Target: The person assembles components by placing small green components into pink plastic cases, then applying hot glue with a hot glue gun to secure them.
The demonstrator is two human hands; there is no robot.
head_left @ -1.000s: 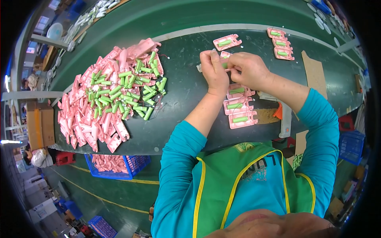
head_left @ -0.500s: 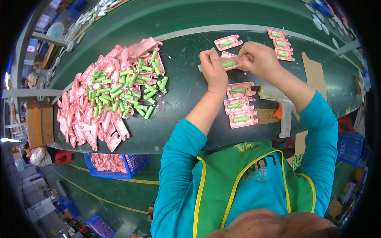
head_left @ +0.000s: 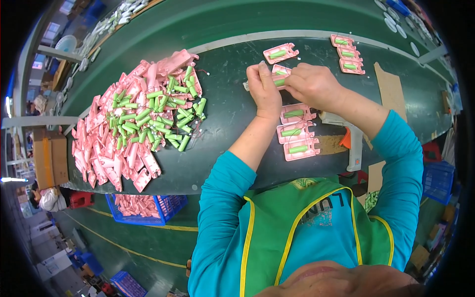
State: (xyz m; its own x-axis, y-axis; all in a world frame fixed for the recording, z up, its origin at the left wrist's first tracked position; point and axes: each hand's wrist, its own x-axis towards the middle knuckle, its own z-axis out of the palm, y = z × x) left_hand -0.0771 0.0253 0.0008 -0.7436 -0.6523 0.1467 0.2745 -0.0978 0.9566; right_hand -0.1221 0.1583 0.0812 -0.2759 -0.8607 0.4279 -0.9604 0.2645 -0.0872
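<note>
Over the far middle of the bench, my left hand [head_left: 265, 92] pinches the left end of a pink plastic shell [head_left: 278, 69]. A green cylindrical battery [head_left: 279, 82] lies in that shell. My right hand [head_left: 316, 87] has its fingers closed at the shell's right side and covers part of it; any wire under the fingertips is hidden. Just beyond sits another pink shell with a green battery [head_left: 278, 54]. Nearer me is a column of three pink shells with batteries [head_left: 295, 130]. Beside them, partly under my right forearm, lies a grey-white glue gun [head_left: 355, 148] with an orange trigger.
A large heap of pink shells [head_left: 101, 148] with many green batteries [head_left: 143, 115] on top covers the bench's left. Three filled shells [head_left: 348, 53] lie far right, near a cardboard strip [head_left: 389, 91]. Under the bench edge stands a blue crate [head_left: 170, 204] of pink parts.
My right hand has moved slightly left and down, over more of the held shell. My left hand keeps its hold. The whole view has shifted slightly.
</note>
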